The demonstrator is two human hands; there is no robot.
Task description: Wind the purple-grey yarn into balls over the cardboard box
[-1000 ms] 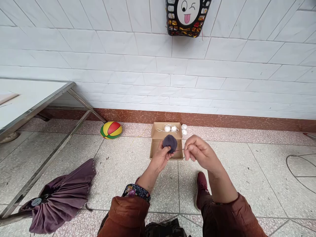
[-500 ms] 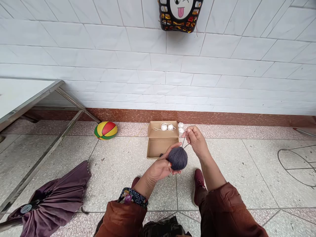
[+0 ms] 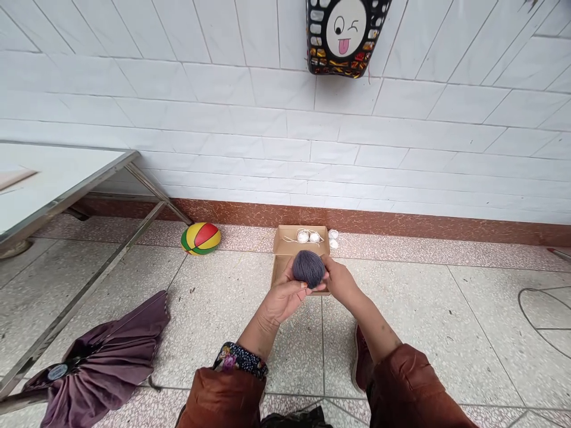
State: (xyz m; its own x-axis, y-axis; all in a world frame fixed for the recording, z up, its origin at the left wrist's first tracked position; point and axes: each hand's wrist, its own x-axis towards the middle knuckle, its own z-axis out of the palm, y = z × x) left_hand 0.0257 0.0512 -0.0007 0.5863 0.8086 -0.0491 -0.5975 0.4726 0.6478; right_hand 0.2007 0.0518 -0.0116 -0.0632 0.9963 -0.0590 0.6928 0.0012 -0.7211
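A ball of dark grey yarn (image 3: 308,268) rests in my left hand (image 3: 285,297), whose fingers and thumb hold it from below and the left. Close against the ball's right side is my right hand (image 3: 341,279), its fingers curled and the tips partly hidden behind the yarn. The strand it pinched a moment earlier cannot be made out now. Below and beyond the ball, an open cardboard box (image 3: 279,242) lies on the floor, with two small white yarn balls (image 3: 308,236) at its lid part. Two more white balls (image 3: 333,239) sit just right of it.
A multicoloured ball (image 3: 200,238) lies by a metal-framed table (image 3: 89,163) on the left. A folded purple umbrella (image 3: 111,351) is at the lower left. A black basket (image 3: 345,35) hangs on the tiled wall. A thin metal frame (image 3: 535,290) stands at the right.
My right hand has come down and in from above the ball to its right side. The drawn-out strand no longer shows. The yarn ball sits slightly higher in view.
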